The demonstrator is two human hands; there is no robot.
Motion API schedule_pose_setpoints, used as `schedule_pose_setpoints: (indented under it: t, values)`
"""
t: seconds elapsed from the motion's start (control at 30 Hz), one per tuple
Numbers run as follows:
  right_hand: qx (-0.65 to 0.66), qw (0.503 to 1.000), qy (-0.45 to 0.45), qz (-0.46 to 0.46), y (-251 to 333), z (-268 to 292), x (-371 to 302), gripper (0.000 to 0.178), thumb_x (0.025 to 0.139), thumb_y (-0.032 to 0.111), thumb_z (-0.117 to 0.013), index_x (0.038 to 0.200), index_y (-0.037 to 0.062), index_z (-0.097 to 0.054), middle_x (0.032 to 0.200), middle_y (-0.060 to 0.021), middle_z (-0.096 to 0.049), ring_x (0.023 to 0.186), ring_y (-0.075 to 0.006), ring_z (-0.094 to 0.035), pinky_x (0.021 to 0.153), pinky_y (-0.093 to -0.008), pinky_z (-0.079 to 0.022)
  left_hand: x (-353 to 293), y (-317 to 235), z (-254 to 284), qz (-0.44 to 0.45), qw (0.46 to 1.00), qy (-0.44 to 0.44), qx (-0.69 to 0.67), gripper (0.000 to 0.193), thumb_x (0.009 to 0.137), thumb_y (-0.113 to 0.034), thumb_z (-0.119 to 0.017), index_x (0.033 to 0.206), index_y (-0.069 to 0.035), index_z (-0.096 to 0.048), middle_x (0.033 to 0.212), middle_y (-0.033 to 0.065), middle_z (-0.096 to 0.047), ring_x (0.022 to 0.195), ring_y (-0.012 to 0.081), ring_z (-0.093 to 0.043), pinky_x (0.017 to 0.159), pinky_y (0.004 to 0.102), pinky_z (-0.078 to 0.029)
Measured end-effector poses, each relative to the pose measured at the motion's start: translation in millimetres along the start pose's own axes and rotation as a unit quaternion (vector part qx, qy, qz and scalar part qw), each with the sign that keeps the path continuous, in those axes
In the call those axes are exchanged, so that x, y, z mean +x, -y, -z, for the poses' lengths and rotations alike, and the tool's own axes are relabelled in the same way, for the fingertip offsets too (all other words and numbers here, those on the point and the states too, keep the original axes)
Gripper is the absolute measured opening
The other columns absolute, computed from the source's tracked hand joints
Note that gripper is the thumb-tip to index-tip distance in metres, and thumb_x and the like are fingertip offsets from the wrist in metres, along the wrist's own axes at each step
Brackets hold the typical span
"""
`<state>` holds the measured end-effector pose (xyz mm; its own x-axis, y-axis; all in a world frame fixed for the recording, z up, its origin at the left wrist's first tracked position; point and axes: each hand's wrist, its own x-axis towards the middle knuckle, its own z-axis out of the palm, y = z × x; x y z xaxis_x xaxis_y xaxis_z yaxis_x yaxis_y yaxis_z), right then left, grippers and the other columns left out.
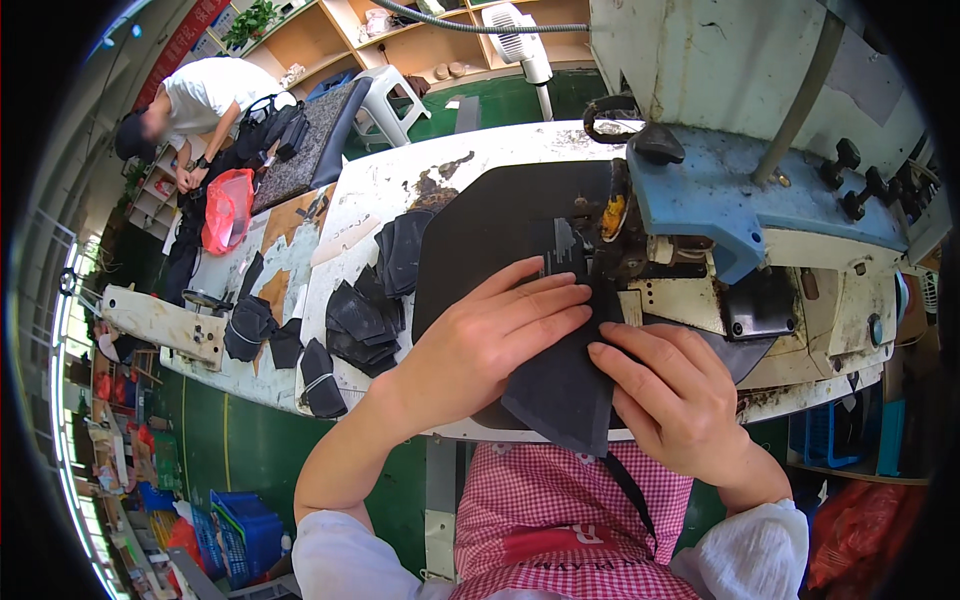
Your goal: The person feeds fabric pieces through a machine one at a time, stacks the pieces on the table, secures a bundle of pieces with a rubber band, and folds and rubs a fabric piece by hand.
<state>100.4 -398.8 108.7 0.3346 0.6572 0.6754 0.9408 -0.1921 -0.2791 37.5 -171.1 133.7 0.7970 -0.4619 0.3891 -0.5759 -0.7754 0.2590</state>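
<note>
White worktable [400, 180] fills the middle, worn and stained, and the big sewing machine [760, 200] sits on its right side. A black mat [480, 230] lies under the work. On it, the dark fabric piece [565, 385] runs from the needle area down over the table edge. Left hand [490, 340] lies flat on it, fingers spread; right hand [675, 385] pinches its right edge. Cut black pieces [360, 320] piled just left
</note>
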Motion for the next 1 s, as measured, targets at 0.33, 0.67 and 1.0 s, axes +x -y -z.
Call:
schedule_pose_setpoints:
  t: [0.33, 0.67, 1.0]
  values:
    - [-0.014, 0.999, 0.049, -0.014, 0.5, 4.0, 0.5, 0.042, 0.072, 0.013, -0.076, 0.111, 0.0036, -0.067, 0.118, -0.0120, -0.065, 0.105, -0.0297, -0.061, 0.087, -0.0404, -0.051, -0.7, 3.3, 4.9, 0.003, 0.999, 0.040, 0.002, 0.065, 0.065, -0.013, -0.070, 0.128, 0.001, -0.058, 0.135, 0.0165, -0.056, 0.128, 0.0354, -0.052, 0.110, 0.0486, -0.041]
    - [-0.020, 0.998, 0.058, -0.018, 1.8, 4.0, 2.8, 0.042, 0.074, 0.021, -0.079, 0.109, 0.0013, -0.067, 0.118, -0.0126, -0.065, 0.106, -0.0305, -0.061, 0.086, -0.0405, -0.050, -2.9, 13.8, 10.5, -0.021, 0.997, 0.067, -0.018, 0.068, 0.061, -0.003, -0.065, 0.129, -0.010, -0.062, 0.143, 0.0175, -0.050, 0.123, 0.0404, -0.052, 0.104, 0.0472, -0.046]
    - [0.137, 0.945, -0.010, 0.298, 13.9, -37.9, -52.4, 0.019, 0.082, 0.017, -0.070, 0.099, 0.0100, -0.073, 0.098, -0.0026, -0.071, 0.074, -0.0127, -0.066, 0.065, -0.0232, -0.054, 0.4, 21.8, 9.3, -0.022, 0.998, 0.055, -0.010, 0.059, 0.071, -0.003, -0.064, 0.129, -0.009, -0.061, 0.144, 0.0192, -0.047, 0.127, 0.0402, -0.048, 0.102, 0.0473, -0.046]
